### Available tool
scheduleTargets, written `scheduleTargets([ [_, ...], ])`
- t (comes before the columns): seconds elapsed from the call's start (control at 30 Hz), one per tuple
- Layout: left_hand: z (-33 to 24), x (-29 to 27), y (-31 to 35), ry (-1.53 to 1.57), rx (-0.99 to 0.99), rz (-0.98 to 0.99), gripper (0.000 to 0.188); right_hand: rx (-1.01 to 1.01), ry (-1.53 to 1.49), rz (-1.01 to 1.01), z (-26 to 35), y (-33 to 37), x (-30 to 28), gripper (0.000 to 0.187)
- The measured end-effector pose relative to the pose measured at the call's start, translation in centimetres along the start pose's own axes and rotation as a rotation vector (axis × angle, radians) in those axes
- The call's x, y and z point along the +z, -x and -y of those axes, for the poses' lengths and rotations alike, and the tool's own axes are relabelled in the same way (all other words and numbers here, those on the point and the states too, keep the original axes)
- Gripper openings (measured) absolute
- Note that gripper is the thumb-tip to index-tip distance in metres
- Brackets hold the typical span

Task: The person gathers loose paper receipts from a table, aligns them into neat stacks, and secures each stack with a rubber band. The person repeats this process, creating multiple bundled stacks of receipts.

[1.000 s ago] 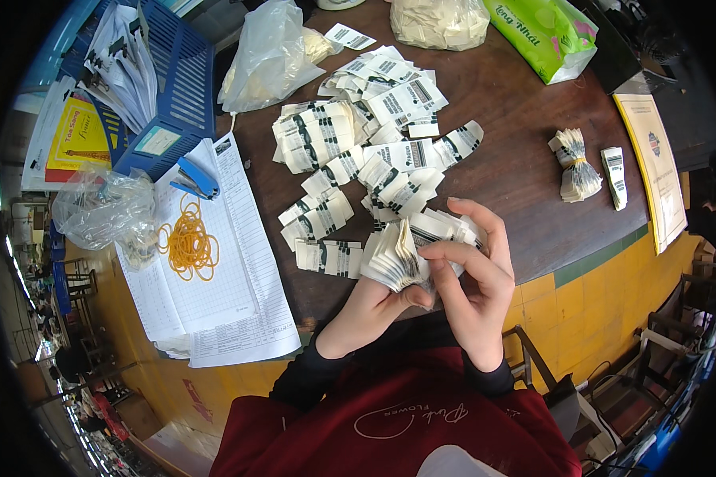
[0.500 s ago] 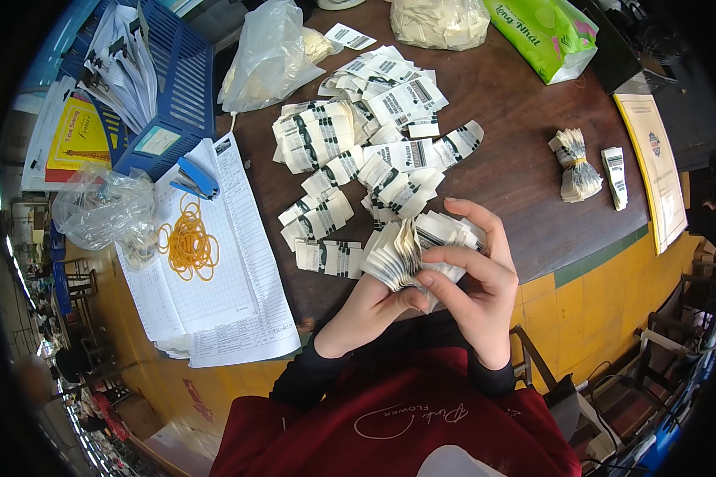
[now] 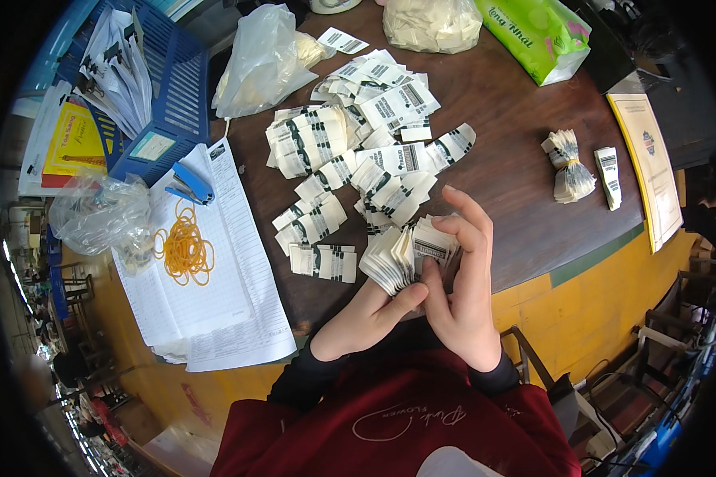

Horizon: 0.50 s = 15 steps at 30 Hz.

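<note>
Two bare hands meet low in the view I am given from the head camera. The left hand (image 3: 370, 319) is wrapped around a fanned stack of labels (image 3: 388, 258), gripping it at the lower end, its thumb laid across the near side and its other fingers mostly hidden. The right hand (image 3: 465, 306) is at the same stack, with its thumb against the face of the rightmost label, one finger bent near the upper edge and another raised clear; I cannot tell whether it pinches anything. Just ahead of the left hand lies a short row of labels (image 3: 323, 263), and farther ahead of both hands I see a loose heap of labels (image 3: 306, 139), some squared into small stacks, others askew, all on a dark wooden table (image 3: 517, 230). To the left of the left hand, papers (image 3: 250, 322) carry a tangle of yellow rubber bands (image 3: 185, 253), a blue stapler (image 3: 189, 186) and part of a clear plastic bag (image 3: 99, 213); beyond them stands a blue basket (image 3: 171, 95). Out to the right of the right hand I have a banded bundle (image 3: 570, 168), cinched at its middle, beside a slim white piece (image 3: 608, 176), then a yellow-edged folder (image 3: 646, 163). Farthest ahead of the hands sit a whitish bag (image 3: 264, 67), a filled bag (image 3: 431, 24) and a green package (image 3: 537, 40).
</note>
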<state>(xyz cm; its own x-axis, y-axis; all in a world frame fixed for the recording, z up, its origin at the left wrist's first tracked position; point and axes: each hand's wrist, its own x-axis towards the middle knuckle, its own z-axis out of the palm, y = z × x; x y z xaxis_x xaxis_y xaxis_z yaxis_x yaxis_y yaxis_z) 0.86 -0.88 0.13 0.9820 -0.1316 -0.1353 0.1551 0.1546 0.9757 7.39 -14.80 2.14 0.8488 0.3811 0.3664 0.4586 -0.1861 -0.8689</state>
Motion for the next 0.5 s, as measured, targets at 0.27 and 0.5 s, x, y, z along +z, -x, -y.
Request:
scheduleTargets([
  [0.27,0.4,-0.3,-1.3,0.246,0.01,-0.007,0.045,-0.201,0.261,0.16,0.6,-4.1,-6.5,0.048],
  [0.5,0.4,-0.1,-1.1,0.289,-0.062,-0.049,0.045,-0.23,0.771,0.487,-2.1,-4.6,-6.5,0.039],
])
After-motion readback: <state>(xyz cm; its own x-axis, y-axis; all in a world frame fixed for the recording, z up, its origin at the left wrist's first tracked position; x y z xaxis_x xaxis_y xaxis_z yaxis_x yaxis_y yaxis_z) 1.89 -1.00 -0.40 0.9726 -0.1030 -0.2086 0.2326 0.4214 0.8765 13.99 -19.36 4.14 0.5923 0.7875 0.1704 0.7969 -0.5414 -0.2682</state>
